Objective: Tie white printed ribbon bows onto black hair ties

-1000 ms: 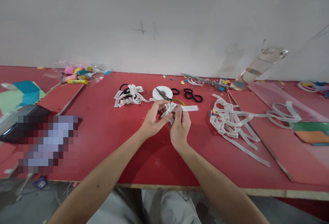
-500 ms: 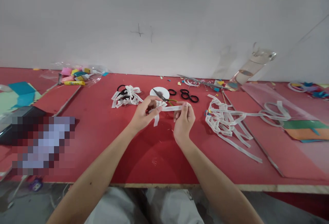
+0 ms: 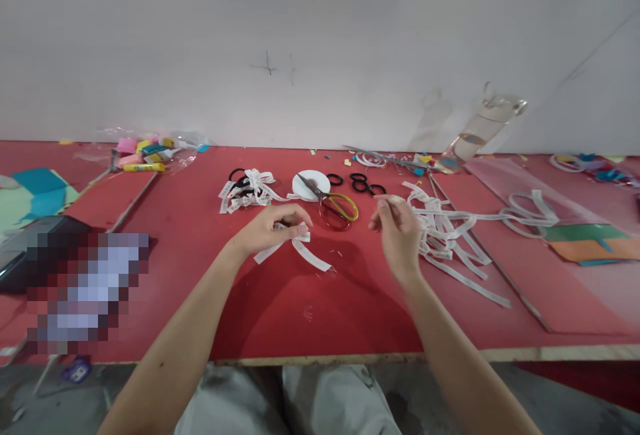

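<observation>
My left hand pinches a folded piece of white printed ribbon, whose two loose ends trail down onto the red table. My right hand hovers to the right of it, fingers loosely curled and apart, holding nothing. Just beyond both hands lie scissors with yellow handles, their blades resting on a white ribbon spool. A tangle of white ribbon lies right beside my right hand.
A finished bundle of ribbon bows with black rings sits at the back left of the spool; black hair ties lie behind the scissors. Coloured bits in a plastic bag, a clear bottle, coloured paper and a white wall ring the table.
My right hand let go of the ribbon and moved right toward the ribbon tangle. My left hand kept the ribbon and lowered it toward the table. The scissors are now uncovered.
</observation>
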A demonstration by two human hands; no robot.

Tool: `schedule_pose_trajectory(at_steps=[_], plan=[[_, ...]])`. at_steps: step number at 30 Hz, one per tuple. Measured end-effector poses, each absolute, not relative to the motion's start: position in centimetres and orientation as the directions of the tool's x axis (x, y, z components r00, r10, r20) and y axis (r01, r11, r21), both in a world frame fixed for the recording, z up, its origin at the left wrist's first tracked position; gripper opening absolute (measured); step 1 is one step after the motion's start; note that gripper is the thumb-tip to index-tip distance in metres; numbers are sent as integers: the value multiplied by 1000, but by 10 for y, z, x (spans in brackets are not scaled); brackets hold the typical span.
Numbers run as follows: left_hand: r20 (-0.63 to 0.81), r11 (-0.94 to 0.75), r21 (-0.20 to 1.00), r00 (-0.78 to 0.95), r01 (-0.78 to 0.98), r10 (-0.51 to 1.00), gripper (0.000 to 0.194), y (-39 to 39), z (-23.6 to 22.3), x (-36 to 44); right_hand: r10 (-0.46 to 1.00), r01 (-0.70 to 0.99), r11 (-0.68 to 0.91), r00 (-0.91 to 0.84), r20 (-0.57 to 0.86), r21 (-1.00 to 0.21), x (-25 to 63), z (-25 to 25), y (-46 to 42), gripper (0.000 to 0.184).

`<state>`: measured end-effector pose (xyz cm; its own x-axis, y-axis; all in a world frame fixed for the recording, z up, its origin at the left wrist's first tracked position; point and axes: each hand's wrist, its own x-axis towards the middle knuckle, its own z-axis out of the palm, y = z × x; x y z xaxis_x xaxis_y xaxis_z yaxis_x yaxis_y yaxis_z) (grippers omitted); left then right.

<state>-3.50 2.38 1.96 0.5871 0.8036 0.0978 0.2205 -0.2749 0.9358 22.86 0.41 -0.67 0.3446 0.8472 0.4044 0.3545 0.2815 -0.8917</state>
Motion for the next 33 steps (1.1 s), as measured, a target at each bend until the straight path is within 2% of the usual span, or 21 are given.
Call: schedule_pose_trajectory(at_steps=[1,3,5,7,9,11,14,18,19,22,25,27,29,31,33], plan=[[76,-260,939,598,227,798,22,22,21,-36,846,484,257,306,436,-837,241,-8,0,23],[46,-241,942,620,234,783,23,19,23,-35,830,744,174,242,503,-645,266,-14,-9,23],[28,-233,942,637,241,771,23,17,23,-32,833,930,77,138,536,-360,288,-22,-18,25],[23,-240,937,643,252,765,23,17,22,-30,863,988,9,71,501,-156,305,-31,-25,30],[36,-261,927,630,268,776,24,18,21,-30,891,996,23,20,453,-90,315,-38,-29,25],[60,-288,912,599,293,799,26,21,19,-32,886,990,89,-29,463,-110,316,-37,-32,21],[105,-343,846,501,409,859,27,28,17,-40,812,946,245,-80,578,-213,304,-21,-38,19],[185,-386,637,355,667,917,24,40,13,-54,782,742,396,35,622,-541,278,11,-45,12],[207,-360,585,296,727,933,23,42,12,-58,774,684,435,48,631,-585,272,16,-45,10],[328,-197,405,60,893,943,21,49,6,-70,754,637,460,87,651,-619,262,26,-40,9],[493,-112,268,-36,957,869,25,51,3,-73,768,579,450,137,625,-680,257,31,-31,8],[553,-181,302,-17,936,833,29,47,5,-64,785,507,450,169,596,-736,251,33,-28,10],[537,-388,437,110,812,836,26,38,9,-45,805,435,459,167,570,-775,240,35,-27,10],[393,-504,682,315,530,864,27,25,12,-20,830,398,462,122,545,-792,225,35,-29,10],[254,-426,863,494,272,831,29,11,11,3,866,380,443,52,497,-812,211,33,-32,10]])
